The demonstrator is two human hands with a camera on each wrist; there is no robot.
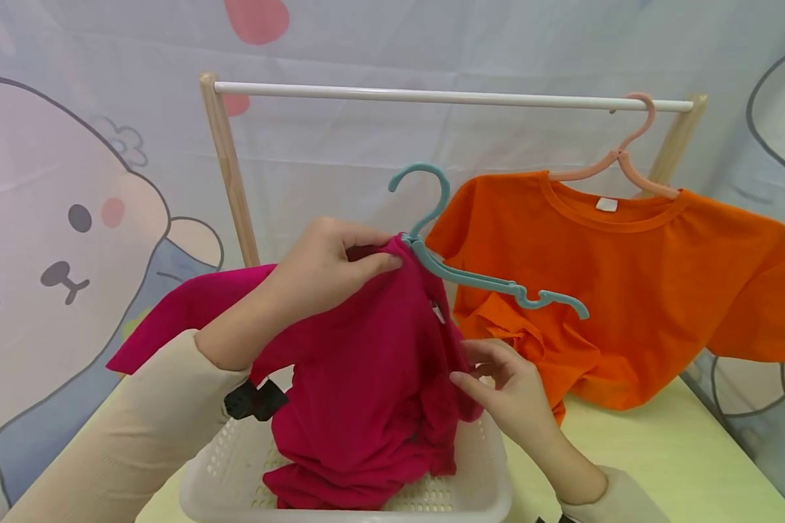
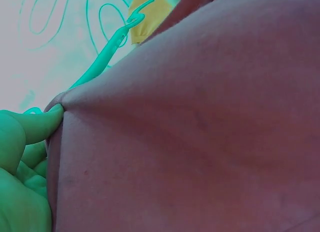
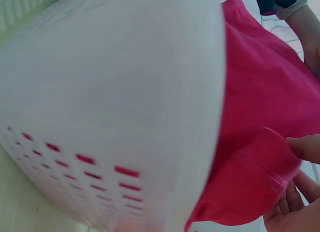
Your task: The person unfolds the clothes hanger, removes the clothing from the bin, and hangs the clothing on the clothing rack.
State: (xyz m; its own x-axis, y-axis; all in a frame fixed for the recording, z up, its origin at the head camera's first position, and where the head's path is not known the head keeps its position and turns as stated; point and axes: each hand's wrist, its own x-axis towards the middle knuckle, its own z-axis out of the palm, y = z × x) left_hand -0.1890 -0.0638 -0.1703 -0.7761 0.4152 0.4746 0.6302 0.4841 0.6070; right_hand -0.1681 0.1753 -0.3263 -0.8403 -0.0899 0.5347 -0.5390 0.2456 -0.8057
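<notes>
A magenta shirt (image 1: 366,378) hangs from my left hand (image 1: 330,269), which pinches its collar between thumb and fingers. Close by that grip, a teal hanger (image 1: 471,280) points its hook upward. One hanger arm sticks out to the right, bare; the other is hidden, apparently inside the shirt. Lower down, my right hand (image 1: 510,385) pinches the shirt's right side between thumb and fingers. The left wrist view shows the thumb pressed on the cloth (image 2: 175,132), and the right wrist view shows fingers (image 3: 305,148) on a fold. The shirt's lower part droops into a white basket (image 1: 219,465).
Behind stands a rack with a white rail (image 1: 432,94) and wooden posts. An orange shirt (image 1: 641,290) hangs at its right on a pink hanger (image 1: 637,163). Basket and rack stand on a pale yellow table (image 1: 687,457), before a printed cloth backdrop (image 1: 340,167).
</notes>
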